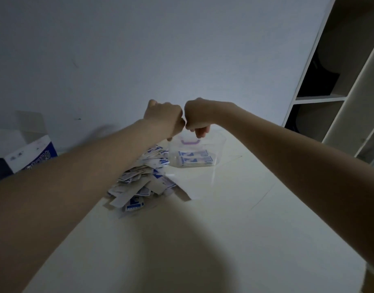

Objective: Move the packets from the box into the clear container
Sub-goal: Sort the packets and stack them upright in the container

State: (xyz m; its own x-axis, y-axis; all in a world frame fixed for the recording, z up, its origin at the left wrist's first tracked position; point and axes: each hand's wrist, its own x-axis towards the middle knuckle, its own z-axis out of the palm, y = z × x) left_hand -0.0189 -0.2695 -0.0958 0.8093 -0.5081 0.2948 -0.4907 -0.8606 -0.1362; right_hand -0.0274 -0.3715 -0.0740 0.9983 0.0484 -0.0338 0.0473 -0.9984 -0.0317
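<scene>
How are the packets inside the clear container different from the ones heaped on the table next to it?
The packets in the clear container lie flat and lined up in a neat row, while the pile on the table is a loose jumble at all angles. Only a few packets sit in the container; the pile holds many more. The container walls hem its packets in; the pile spreads freely. Both show the same white wrappers with blue print.

A plain room: bare wall (160, 49), white table (203, 240), open shelving (338, 98).
</scene>
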